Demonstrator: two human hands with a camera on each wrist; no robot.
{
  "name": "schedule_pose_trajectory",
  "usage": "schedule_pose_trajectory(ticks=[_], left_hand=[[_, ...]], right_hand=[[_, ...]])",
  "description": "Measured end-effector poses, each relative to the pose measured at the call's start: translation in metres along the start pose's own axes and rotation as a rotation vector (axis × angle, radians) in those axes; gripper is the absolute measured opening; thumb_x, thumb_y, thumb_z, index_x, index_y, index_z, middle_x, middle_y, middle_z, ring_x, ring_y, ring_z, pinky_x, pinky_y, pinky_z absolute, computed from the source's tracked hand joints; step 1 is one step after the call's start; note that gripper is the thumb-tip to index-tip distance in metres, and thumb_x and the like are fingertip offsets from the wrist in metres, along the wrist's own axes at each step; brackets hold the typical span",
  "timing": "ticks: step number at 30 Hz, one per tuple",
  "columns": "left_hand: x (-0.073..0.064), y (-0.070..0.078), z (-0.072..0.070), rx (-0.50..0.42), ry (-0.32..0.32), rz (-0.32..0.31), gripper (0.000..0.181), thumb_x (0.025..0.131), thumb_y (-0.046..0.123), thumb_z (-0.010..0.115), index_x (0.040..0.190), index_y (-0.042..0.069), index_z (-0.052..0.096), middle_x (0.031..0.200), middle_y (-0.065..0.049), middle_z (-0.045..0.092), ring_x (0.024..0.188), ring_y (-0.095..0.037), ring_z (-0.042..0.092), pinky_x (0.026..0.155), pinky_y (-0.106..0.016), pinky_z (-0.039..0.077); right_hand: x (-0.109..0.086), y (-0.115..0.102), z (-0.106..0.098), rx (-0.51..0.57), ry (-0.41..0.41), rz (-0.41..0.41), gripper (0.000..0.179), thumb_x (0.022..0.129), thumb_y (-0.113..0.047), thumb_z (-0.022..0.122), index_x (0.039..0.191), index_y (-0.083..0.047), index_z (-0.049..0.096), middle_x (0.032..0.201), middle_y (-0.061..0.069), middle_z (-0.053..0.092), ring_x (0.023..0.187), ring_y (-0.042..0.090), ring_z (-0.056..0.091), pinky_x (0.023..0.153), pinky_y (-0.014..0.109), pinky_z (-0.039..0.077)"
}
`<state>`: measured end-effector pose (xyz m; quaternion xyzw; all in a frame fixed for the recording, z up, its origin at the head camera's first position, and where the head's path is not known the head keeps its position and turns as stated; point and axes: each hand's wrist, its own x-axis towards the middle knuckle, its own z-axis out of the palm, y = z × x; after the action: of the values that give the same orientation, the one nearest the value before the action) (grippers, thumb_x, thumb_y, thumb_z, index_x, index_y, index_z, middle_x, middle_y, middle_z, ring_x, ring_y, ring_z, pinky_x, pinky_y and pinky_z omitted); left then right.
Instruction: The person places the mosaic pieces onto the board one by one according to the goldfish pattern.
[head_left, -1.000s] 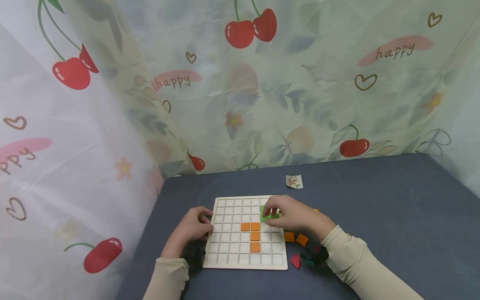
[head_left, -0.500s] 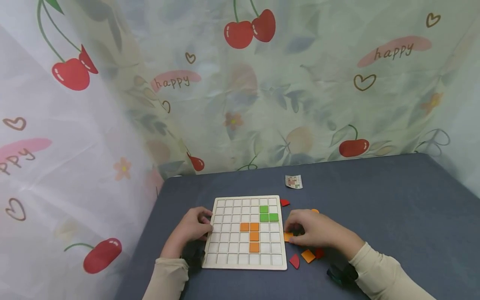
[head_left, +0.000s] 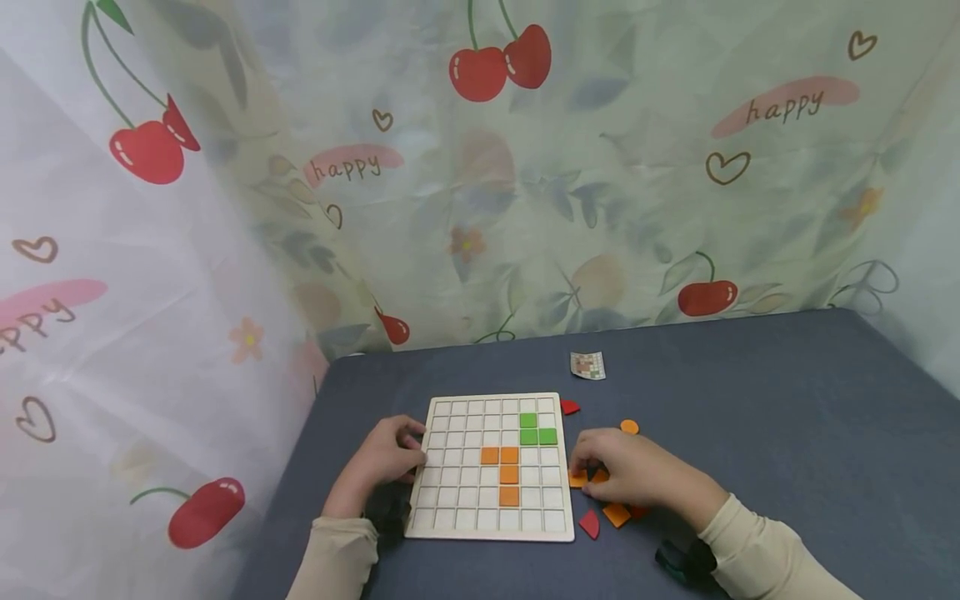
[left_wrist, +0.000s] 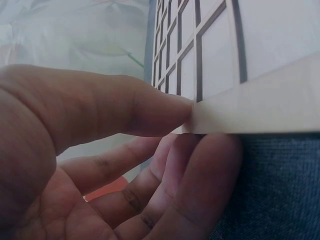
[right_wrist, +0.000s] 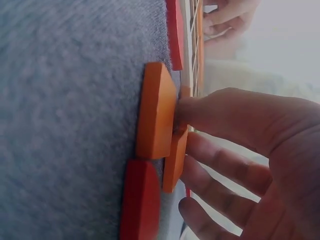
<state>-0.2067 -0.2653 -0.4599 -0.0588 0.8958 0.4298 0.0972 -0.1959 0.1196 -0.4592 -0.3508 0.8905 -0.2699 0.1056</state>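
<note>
A light wooden grid board lies on the table, with several orange square tiles and three green square tiles in its cells. My left hand holds the board's left edge; in the left wrist view the thumb lies against the rim with fingers below it. Just off the board's right edge, my right hand pinches an orange square tile between thumb and fingers. Another orange tile lies close by the thumb in the right wrist view, where the fingertips are partly hidden.
Near the right hand lie a loose orange tile, a red piece, a red quarter-round piece and an orange disc. Another red piece touches the board's upper right side. Behind stands a small patterned card.
My right hand has drawn back from the green tiles to the loose orange pieces at the board's right, and has shifted slightly there since. The left hand has stayed at the board's edge.
</note>
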Motion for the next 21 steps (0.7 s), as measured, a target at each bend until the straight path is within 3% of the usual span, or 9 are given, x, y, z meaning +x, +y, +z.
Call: schedule_pose_trajectory(ticks=[11,21], left_hand=[[-0.003,-0.001,-0.001,0.002,-0.003,-0.003,0.042,0.085,-0.001,0.074,0.127,0.0,0.068,0.093,-0.013,0.065,0.074,-0.023,0.066,0.059,-0.037,0.063],[-0.003,0.001,-0.002,-0.001,-0.007,0.01,0.042,0.085,-0.001,0.073,0.126,-0.001,0.068,0.092,-0.014,0.066,0.074,-0.024,0.067,0.06,-0.039,0.063]], right_hand=[[0.001,-0.011,-0.004,-0.045,0.091,-0.05,0.014,0.091,-0.016,0.082,0.095,-0.027,0.075,0.097,-0.014,0.064,0.084,0.006,0.06,0.071,0.023,0.054],[0.029,-0.042,0.006,-0.05,0.137,-0.102,0.011,0.091,-0.019,0.082,0.096,-0.026,0.075,0.1,-0.013,0.067,0.089,0.013,0.064,0.073,0.024,0.053]])
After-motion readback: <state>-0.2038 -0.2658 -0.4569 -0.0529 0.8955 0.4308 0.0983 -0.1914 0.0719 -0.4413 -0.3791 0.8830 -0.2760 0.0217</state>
